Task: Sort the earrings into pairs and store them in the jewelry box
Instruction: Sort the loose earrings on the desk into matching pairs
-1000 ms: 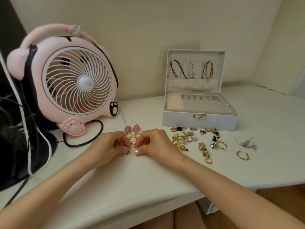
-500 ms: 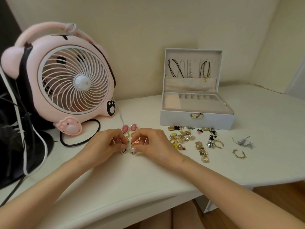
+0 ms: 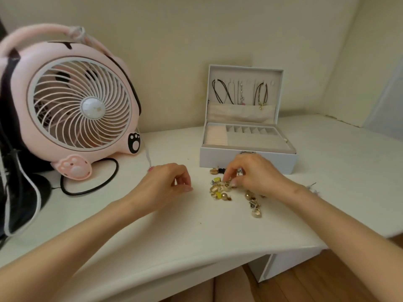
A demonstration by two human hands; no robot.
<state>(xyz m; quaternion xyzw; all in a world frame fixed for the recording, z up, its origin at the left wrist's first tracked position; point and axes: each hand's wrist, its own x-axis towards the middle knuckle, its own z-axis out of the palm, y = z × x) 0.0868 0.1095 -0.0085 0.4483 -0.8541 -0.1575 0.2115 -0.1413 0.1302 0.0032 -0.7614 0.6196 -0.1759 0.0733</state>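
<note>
Right hand [image 3: 257,177] reaches into the loose heap of gold, yellow and pearl earrings [image 3: 220,190] on the white table [image 3: 327,166], just in front of the open white jewelry box [image 3: 218,158]. Its fingers [image 3: 226,176] are curled, pinching a small gold earring [image 3: 227,185]. Left hand [image 3: 165,184] rests beside the heap, loosely curled; can't tell if it holds anything. Best to lift one piece straight up so hooks don't drag neighbours, then find its twin before boxing.

1. One view only: head-worn, wide-angle, looking forward and down from the near edge of the desk [image 3: 196,236];
2. Close range; left hand [image 3: 165,182], right hand [image 3: 257,173] and earrings [image 3: 220,190] sit mid-frame;
3. Box [image 3: 246,160] and fan [image 3: 80,103] stand further back, against the wall [image 3: 196,40].
</note>
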